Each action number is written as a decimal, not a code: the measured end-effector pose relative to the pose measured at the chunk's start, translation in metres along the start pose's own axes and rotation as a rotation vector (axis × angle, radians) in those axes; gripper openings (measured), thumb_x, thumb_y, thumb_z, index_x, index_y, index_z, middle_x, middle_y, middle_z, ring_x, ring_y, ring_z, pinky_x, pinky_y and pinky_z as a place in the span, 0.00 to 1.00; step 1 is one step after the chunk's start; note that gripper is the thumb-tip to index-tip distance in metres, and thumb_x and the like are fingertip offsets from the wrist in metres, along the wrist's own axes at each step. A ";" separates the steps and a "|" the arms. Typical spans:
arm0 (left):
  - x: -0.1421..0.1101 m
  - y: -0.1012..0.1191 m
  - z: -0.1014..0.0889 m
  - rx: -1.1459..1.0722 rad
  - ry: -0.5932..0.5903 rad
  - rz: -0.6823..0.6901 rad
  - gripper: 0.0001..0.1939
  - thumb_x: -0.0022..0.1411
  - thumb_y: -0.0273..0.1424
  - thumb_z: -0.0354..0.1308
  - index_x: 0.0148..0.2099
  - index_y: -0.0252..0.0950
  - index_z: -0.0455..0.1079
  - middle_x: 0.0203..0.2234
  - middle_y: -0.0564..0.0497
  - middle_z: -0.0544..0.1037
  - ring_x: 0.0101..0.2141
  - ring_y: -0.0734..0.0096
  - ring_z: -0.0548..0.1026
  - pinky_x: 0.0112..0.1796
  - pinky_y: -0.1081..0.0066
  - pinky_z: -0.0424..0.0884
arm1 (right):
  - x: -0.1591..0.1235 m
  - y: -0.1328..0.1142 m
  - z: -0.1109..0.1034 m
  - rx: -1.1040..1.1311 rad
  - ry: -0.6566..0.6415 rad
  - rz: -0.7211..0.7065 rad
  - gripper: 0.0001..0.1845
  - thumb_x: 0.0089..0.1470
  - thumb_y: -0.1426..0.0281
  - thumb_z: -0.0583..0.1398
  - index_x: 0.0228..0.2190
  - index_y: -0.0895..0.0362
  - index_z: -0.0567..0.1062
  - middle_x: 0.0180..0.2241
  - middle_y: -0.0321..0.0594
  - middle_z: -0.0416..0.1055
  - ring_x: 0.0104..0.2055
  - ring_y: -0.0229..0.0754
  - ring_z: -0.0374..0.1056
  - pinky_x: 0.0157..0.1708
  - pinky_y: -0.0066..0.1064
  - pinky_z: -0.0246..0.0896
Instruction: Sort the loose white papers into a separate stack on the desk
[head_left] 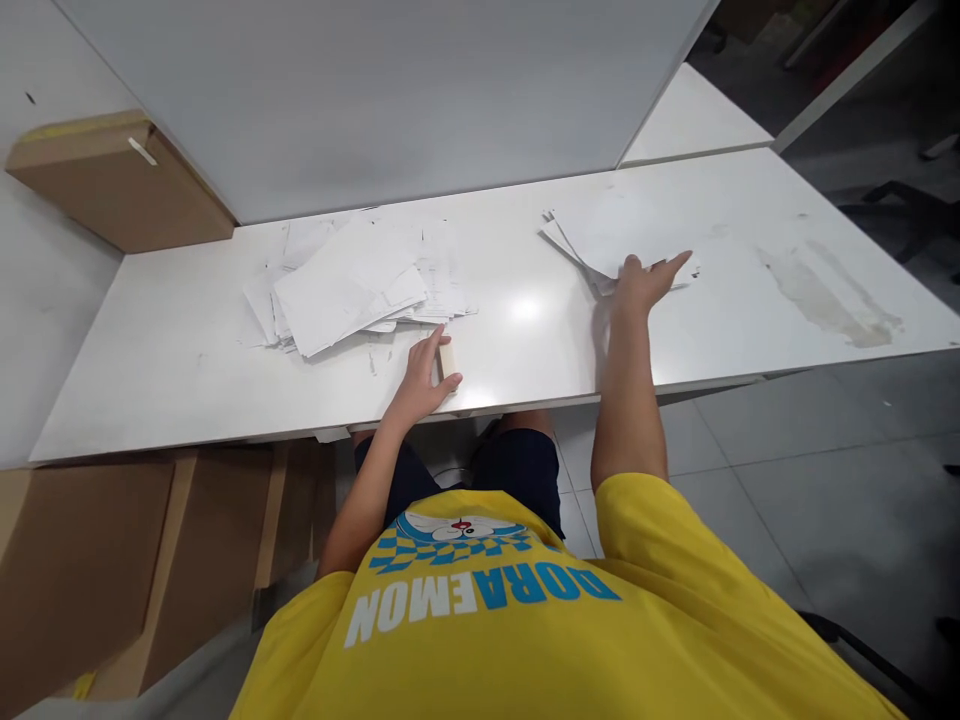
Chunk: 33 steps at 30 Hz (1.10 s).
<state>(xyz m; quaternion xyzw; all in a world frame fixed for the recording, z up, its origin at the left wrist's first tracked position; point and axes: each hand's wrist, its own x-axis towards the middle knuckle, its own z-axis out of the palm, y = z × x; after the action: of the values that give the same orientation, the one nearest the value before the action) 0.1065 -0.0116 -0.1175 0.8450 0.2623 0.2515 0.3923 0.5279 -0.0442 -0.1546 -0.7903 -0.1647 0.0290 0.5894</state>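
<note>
My left hand (424,378) rests at the desk's front edge, its thumb and fingers around a small pale, bar-shaped block (448,362). Just beyond it lies a loose, untidy pile of white paper sheets (349,280), some with faint print. Over on the right, my right hand (643,285) grips the near edge of a few white sheets of paper (611,235). Their left corner is bent up off the desk. The fingers of that hand are partly hidden by the hand itself.
The white desk (517,350) ends at a grey panel (405,100) behind. A brown cardboard box (135,190) stands at the back left, with more cardboard boxes (202,560) below left. A dirty smear (832,300) marks the desk's right end.
</note>
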 end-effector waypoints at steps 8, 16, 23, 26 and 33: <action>-0.006 0.002 0.002 -0.008 0.119 0.055 0.33 0.69 0.47 0.49 0.71 0.47 0.46 0.59 0.42 0.66 0.61 0.56 0.63 0.58 0.56 0.64 | -0.110 -0.026 0.000 -0.050 0.050 -0.162 0.42 0.58 0.60 0.56 0.68 0.55 0.46 0.71 0.48 0.37 0.73 0.49 0.31 0.69 0.50 0.29; 0.013 -0.030 -0.068 0.577 0.424 -0.051 0.29 0.70 0.42 0.47 0.69 0.37 0.54 0.67 0.41 0.57 0.70 0.50 0.43 0.66 0.45 0.43 | -0.190 -0.030 0.019 0.171 -0.421 -0.152 0.20 0.55 0.63 0.59 0.49 0.54 0.75 0.54 0.44 0.71 0.56 0.48 0.67 0.59 0.48 0.59; -0.016 -0.049 -0.135 0.794 0.152 -0.163 0.26 0.66 0.23 0.44 0.65 0.32 0.61 0.63 0.39 0.65 0.65 0.54 0.61 0.61 0.50 0.59 | -0.182 -0.038 0.020 0.191 -0.403 -0.123 0.14 0.50 0.71 0.57 0.39 0.54 0.78 0.43 0.39 0.76 0.49 0.45 0.71 0.55 0.46 0.63; -0.029 -0.044 -0.139 0.845 0.096 -0.110 0.26 0.65 0.22 0.47 0.64 0.35 0.63 0.62 0.41 0.67 0.63 0.54 0.63 0.57 0.51 0.64 | -0.185 -0.037 0.020 0.180 -0.403 -0.137 0.14 0.49 0.72 0.56 0.37 0.54 0.78 0.41 0.38 0.77 0.47 0.44 0.72 0.54 0.46 0.64; -0.039 -0.045 -0.143 0.801 0.089 -0.028 0.21 0.72 0.31 0.44 0.63 0.35 0.64 0.61 0.43 0.69 0.63 0.57 0.64 0.59 0.53 0.63 | -0.186 -0.039 0.018 0.164 -0.434 -0.161 0.14 0.49 0.72 0.55 0.36 0.53 0.78 0.39 0.37 0.77 0.47 0.44 0.72 0.53 0.45 0.64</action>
<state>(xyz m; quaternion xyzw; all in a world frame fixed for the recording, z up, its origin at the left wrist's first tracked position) -0.0235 0.0643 -0.0805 0.9157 0.3679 0.1602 0.0235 0.3390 -0.0722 -0.1510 -0.6994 -0.3473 0.1643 0.6027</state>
